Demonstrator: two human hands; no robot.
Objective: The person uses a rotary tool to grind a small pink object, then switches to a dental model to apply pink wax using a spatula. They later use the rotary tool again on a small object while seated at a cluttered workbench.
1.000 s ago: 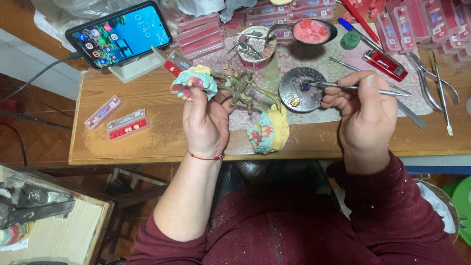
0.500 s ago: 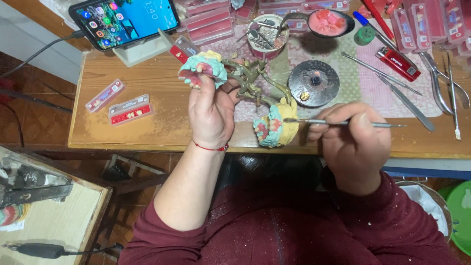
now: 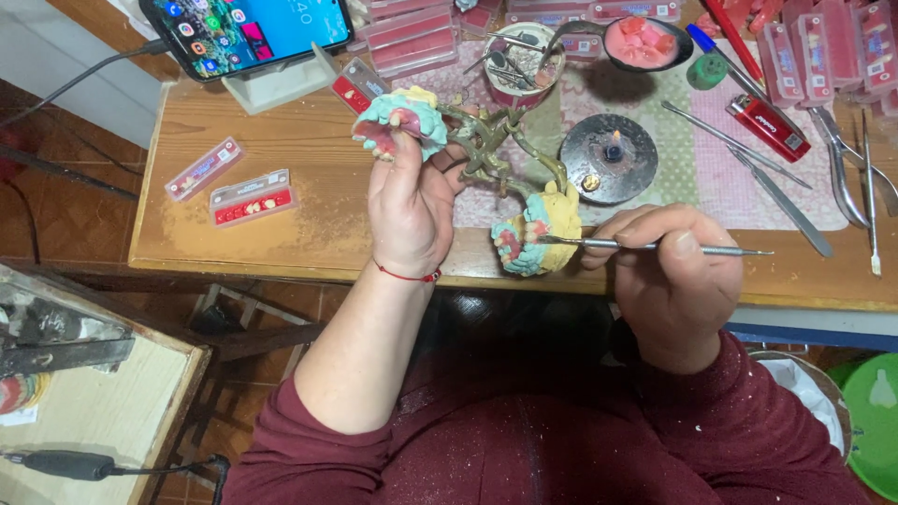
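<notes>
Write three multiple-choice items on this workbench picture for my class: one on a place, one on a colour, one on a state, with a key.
1. Where is the tip of the metal tool?
A. at the lower cast
B. in the pink bowl
C. on the phone

2. What colour is the lighter?
A. green
B. red
C. black

3. What state is the burner in?
A. lit
B. capped
C. tipped over

Key: 1 A, the right hand holds the tip against the lower cast; 2 B, its body is red; 3 A, a small flame shows at its middle.
</notes>
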